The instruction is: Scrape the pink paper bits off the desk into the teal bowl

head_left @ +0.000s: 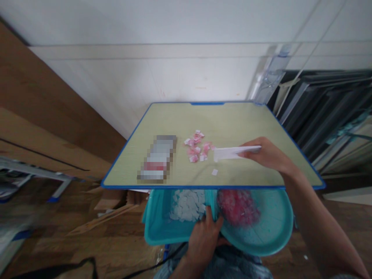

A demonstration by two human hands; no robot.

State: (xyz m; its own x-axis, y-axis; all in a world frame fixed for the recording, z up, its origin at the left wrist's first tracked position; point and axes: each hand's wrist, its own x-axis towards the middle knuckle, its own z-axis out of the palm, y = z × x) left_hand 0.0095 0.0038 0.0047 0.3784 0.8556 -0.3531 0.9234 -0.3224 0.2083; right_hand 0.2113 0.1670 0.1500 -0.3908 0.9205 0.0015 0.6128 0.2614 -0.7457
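My right hand is closed on a long white strip, which looks like paper or thin card. It is held low over the tabletop, its left end close to a loose cluster of small pink and white pieces. One separate white piece lies nearer the table's front edge. Below that edge, my left hand grips the adjoining rims between a rectangular teal basket and a round teal basin. Its index finger and thumb show; the other fingers are mostly hidden.
A blue-edged folding table stands against a white wall. On its left lies a blurred-out flat object. White pieces fill part of the basket; pink-red pieces are heaped in the basin. Dark panels lean at right, cardboard at left.
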